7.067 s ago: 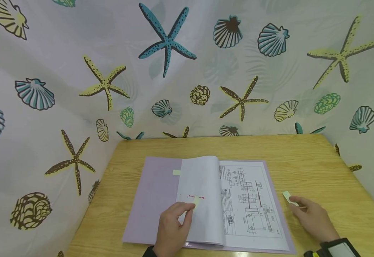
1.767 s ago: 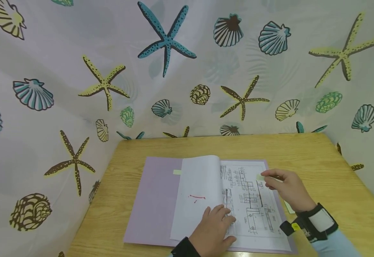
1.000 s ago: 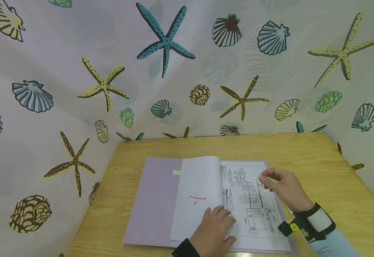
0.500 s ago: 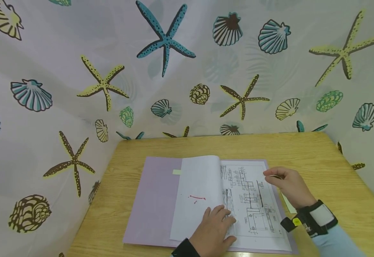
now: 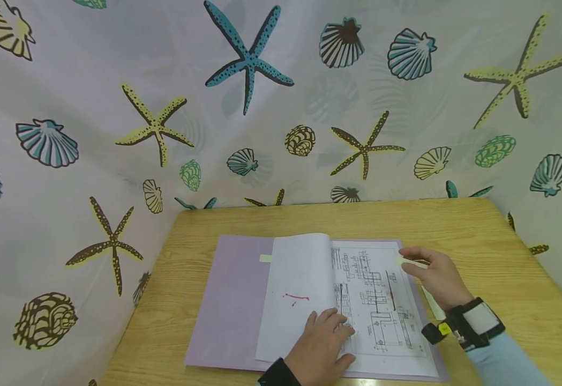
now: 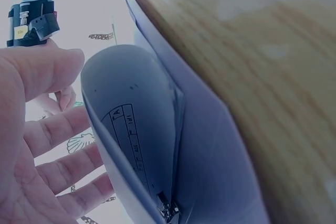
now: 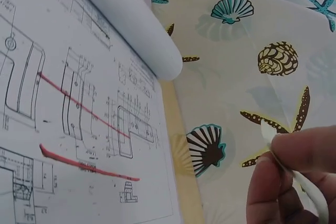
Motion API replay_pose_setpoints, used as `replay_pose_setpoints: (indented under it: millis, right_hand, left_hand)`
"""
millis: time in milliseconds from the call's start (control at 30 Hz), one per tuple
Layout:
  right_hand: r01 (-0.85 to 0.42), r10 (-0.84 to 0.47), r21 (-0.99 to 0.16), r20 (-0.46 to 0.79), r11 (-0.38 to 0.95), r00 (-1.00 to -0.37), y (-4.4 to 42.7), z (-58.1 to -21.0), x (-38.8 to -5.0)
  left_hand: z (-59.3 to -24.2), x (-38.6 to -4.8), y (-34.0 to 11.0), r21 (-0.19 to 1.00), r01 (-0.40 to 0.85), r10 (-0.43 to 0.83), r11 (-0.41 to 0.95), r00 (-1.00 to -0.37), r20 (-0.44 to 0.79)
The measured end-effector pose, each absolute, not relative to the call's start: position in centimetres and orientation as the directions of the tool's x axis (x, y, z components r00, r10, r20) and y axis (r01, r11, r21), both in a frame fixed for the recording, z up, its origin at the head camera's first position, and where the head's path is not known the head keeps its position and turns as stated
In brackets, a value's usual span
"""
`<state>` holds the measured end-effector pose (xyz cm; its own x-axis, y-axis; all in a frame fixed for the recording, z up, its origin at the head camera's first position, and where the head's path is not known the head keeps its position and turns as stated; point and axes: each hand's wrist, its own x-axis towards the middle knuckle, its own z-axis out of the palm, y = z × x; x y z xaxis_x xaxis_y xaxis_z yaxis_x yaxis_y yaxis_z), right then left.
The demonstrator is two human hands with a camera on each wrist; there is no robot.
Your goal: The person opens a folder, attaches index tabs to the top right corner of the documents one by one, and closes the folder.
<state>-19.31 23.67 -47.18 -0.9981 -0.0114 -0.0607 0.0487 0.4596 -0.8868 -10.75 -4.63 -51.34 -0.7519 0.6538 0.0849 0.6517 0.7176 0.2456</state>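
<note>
A purple folder (image 5: 232,305) lies spread on the table, with turned-over white pages (image 5: 302,268) on its left and a technical drawing (image 5: 358,300) on its right. My left hand (image 5: 318,346) rests with spread fingers near the fold, over the drawing's lower left. At the drawing's upper right corner, my right hand (image 5: 436,274) pinches a pale green sticky note strip (image 7: 314,192) between thumb and fingers. In the right wrist view that strip curves up past the thumb. A pale green sticky tab (image 5: 265,258) is at the left pages' edge. Red marks show on both pages.
Partly hidden behind my right hand, a pale green piece (image 5: 433,304) lies on the wooden table (image 5: 493,246). Cloth (image 5: 179,64) printed with shells and starfish hangs behind and at the sides. Inside the folder's curled pages is a metal clip (image 6: 168,211).
Earlier my left hand pinched a strip over the left page; now it rests near the fold. My right hand came from the table to the drawing's corner, recently shifting slightly right.
</note>
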Motion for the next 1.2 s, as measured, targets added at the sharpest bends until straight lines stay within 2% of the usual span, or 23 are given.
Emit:
replay_pose_setpoints:
  millis: [200, 467, 767, 1200]
  right_hand:
    - [0.057, 0.005, -0.819, -0.066, 0.571, -0.998, 24.1, -48.1, -20.3]
    - [0.035, -0.010, -0.702, -0.061, 0.712, -0.998, 24.5, -49.5, -22.6]
    - [0.069, -0.016, -0.644, -0.126, 0.762, -0.992, 24.7, -50.7, -24.4]
    - [0.108, -0.052, -0.662, -0.218, 0.741, -0.975, 25.4, -52.8, -26.4]
  left_hand:
    - [-51.3, -10.8, -4.5, 0.251, 0.646, 0.652, 0.720, -0.755, 0.072]
    - [-51.4, -11.1, -3.8, 0.225, 0.649, 0.672, 0.727, -0.739, -0.040]
    - [-51.8, -11.0, -3.4, 0.179, 0.650, 0.666, 0.739, -0.744, -0.048]
    - [-51.9, -11.1, -3.1, 0.134, 0.657, 0.669, 0.742, -0.738, -0.090]
